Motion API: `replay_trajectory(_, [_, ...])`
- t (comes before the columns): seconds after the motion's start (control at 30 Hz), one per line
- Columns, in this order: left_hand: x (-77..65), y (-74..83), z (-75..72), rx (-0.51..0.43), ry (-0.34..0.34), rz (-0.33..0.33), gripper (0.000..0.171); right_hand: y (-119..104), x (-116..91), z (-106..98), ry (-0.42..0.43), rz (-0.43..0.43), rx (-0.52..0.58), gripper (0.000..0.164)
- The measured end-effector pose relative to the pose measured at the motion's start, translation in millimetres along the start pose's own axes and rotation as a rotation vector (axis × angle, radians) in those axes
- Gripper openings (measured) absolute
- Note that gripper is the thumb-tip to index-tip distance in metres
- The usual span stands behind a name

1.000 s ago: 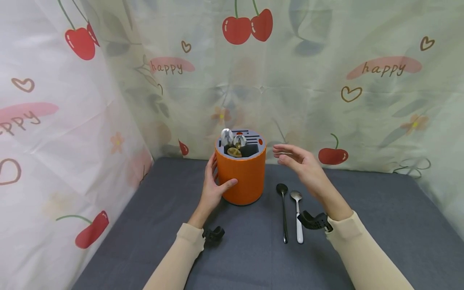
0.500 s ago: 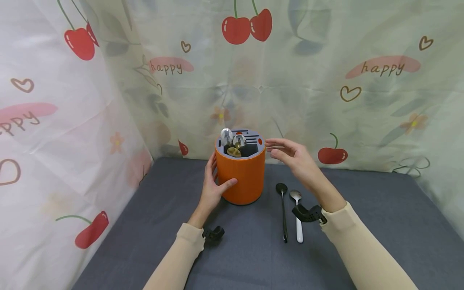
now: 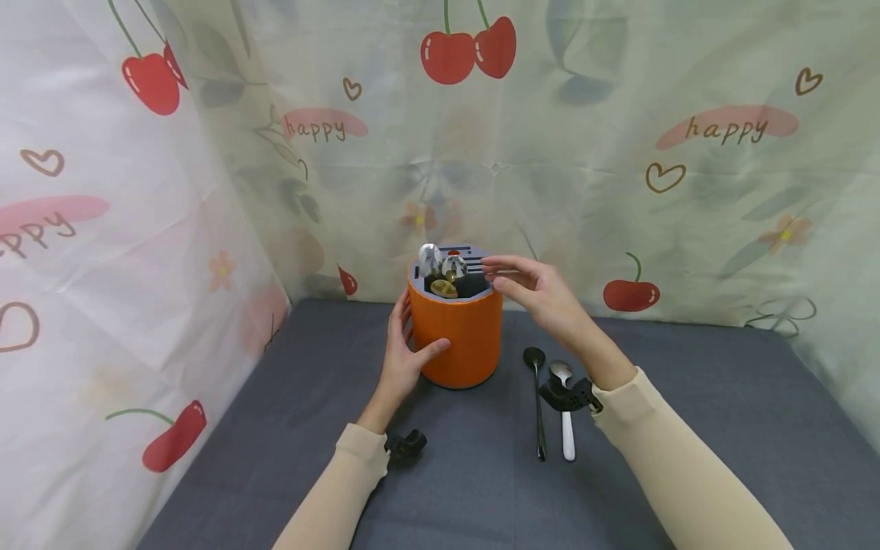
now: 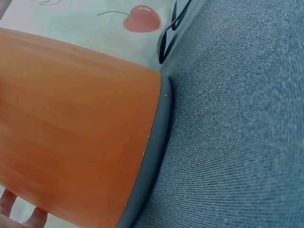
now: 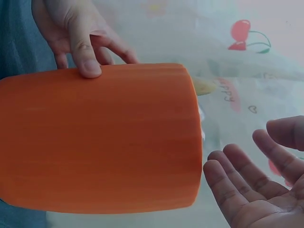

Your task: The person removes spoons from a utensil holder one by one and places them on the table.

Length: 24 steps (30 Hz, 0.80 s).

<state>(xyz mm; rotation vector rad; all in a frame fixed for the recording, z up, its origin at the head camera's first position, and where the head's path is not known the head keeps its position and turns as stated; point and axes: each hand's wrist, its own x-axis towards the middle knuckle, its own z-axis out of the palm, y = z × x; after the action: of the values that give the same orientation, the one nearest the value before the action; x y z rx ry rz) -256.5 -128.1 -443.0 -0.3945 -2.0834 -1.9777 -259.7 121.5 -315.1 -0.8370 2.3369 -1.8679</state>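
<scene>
An orange cylindrical utensil holder (image 3: pixel 461 344) with a grey slotted top stands upright on the table. My left hand (image 3: pixel 406 357) holds its left side, thumb across the front and fingers around the side, partly hidden behind it. Bowl-up in the large opening are two silver spoons (image 3: pixel 430 261) and a gold spoon (image 3: pixel 444 289). Over the right edge of the top hovers my right hand (image 3: pixel 535 290), holding nothing. In the right wrist view, the fingers of that hand (image 5: pixel 266 190) are relaxed and apart, beside the holder's rim; contact with the rim cannot be told.
Right of the holder lie a black long-handled spoon (image 3: pixel 536 405) and a white-handled spoon (image 3: pixel 567 435), the latter partly covered by the right wrist's camera mount (image 3: pixel 567 395). A dark grey cloth (image 3: pixel 275 458) covers the table. A cherry-printed curtain (image 3: pixel 550 191) hangs behind.
My right hand has moved left, from beside the holder to over the right edge of its top. The left hand, the holder and the spoons have stayed in place.
</scene>
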Motion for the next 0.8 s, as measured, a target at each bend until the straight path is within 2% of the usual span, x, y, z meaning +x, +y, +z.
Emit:
replay_trajectory(0.27, [8.7,-31.1,-2.5,0.054,0.017,0.050,0.101,-3.6,10.9,6.3,-0.018,-0.018,-0.044,0.040])
replay_trajectory(0.57, [7.6,-31.1,-2.4,0.039,0.005,0.038,0.098,-1.8,22.9,13.3,-0.076,-0.001,-0.051,0.041])
replay_trajectory(0.8, [6.3,-21.6,-2.0,0.027,0.009,0.005,0.099,-4.2,30.9,17.4,-0.100,0.011,-0.099,0.041])
